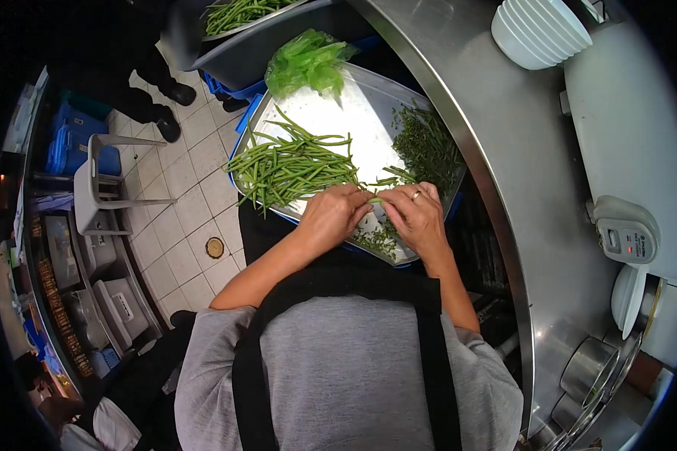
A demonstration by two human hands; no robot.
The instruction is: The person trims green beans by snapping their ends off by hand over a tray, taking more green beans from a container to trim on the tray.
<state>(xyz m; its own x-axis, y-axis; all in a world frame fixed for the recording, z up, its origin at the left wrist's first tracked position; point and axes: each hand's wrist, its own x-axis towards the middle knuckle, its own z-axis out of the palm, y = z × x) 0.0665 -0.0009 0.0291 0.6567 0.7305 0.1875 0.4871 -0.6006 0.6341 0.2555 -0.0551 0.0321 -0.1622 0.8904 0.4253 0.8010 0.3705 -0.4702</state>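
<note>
Over the near part of a metal tray, my left hand and my right hand almost touch. Both are closed on a short piece of green bean between the fingertips. A ring shows on my right hand. Left of my hands lies a large heap of green beans. Dark green trimmings are piled along the tray's right side, and smaller bits lie below my hands. A crumpled green plastic bag rests at the tray's far edge.
Right of the tray runs a steel counter with stacked white bowls and metal pots. Another tray of beans is at the top. A white chair stands left; a person in dark clothes stands behind it.
</note>
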